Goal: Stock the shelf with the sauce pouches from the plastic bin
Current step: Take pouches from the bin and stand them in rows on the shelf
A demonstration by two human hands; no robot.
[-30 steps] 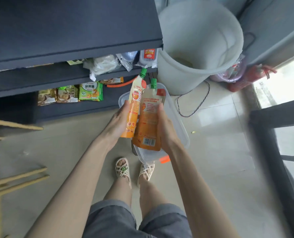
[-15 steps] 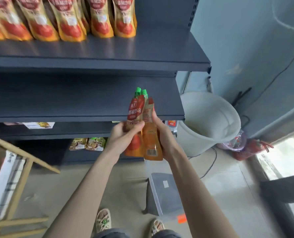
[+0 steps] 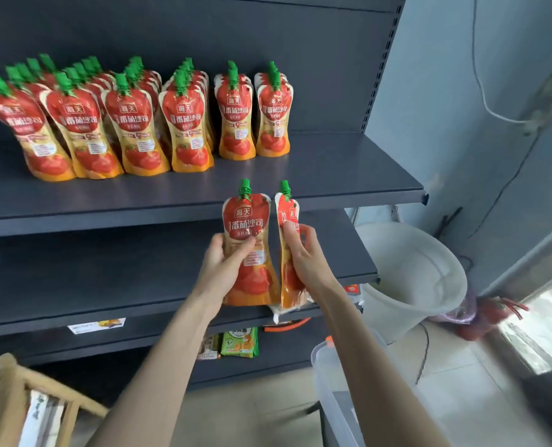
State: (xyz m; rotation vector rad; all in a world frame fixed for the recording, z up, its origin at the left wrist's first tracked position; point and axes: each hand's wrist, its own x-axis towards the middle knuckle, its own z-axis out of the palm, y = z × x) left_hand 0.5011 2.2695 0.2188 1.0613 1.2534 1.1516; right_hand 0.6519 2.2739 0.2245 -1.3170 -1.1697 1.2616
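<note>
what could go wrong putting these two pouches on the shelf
The shelved rows stand tightly packed and some lean, so a nudge while placing may topple neighbours. The left hand grips the left-hand pouch and the right hand the right-hand pouch around their soft middles; either might flop over when released. Set too near the shelf front edge, one could fall off.
</note>
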